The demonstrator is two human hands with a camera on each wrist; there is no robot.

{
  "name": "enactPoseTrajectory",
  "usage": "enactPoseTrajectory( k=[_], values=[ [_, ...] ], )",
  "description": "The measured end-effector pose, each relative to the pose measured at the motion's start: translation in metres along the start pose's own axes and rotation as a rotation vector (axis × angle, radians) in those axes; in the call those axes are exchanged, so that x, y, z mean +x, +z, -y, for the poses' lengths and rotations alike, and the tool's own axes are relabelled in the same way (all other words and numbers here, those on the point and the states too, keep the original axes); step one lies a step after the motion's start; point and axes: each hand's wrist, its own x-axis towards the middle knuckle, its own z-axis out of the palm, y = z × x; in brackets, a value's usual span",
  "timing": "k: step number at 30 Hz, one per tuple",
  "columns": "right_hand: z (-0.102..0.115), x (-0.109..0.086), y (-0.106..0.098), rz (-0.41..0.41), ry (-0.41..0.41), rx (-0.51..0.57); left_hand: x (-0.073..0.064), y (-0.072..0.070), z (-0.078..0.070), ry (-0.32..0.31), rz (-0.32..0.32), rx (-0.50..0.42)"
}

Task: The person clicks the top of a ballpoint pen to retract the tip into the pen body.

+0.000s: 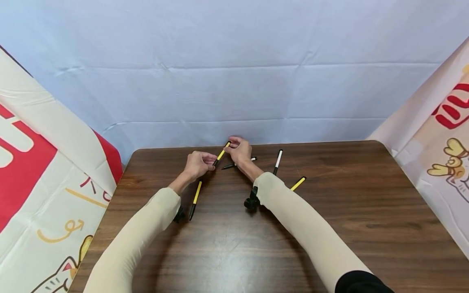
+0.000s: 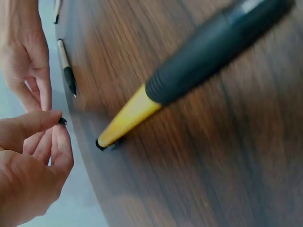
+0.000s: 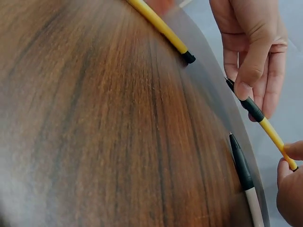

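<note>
Over the table's far edge, a yellow pen with a black grip (image 1: 223, 152) slants between the two hands. My left hand (image 1: 198, 163) pinches it by the black grip near the tip, thumb against fingers, as the right wrist view shows. Thumb and fingertips of my right hand (image 1: 239, 152) pinch the yellow rear end. Beneath the hands lies a white pen with a black grip (image 3: 242, 163), partly hidden by the right wrist in the head view. Another yellow pen (image 1: 196, 197) rests beside the left wrist, tip toward the body; it looms large in the left wrist view.
Right of the right forearm lie a white pen (image 1: 278, 159) and a yellow pen (image 1: 299, 182), the latter partly covered by the sleeve. The brown wooden table (image 1: 351, 219) meets a pale cloth backdrop (image 1: 234, 93) at its far edge. Printed cloths (image 1: 33, 171) hang at both sides.
</note>
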Motion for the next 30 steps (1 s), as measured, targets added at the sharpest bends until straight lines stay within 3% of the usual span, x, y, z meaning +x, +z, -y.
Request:
enactPoseTrajectory(
  k=[11, 19, 30],
  values=[
    [0.005, -0.002, -0.008, 0.045, 0.025, 0.105, -0.011, 0.006, -0.010, -0.089, 0.046, -0.159],
    [0.006, -0.007, -0.011, 0.135, 0.060, 0.184, -0.016, 0.009, -0.009, -0.163, 0.061, -0.257],
    [0.011, -0.013, -0.019, 0.245, 0.099, 0.306, -0.027, 0.013, -0.016, -0.199, 0.124, -0.460]
  ],
)
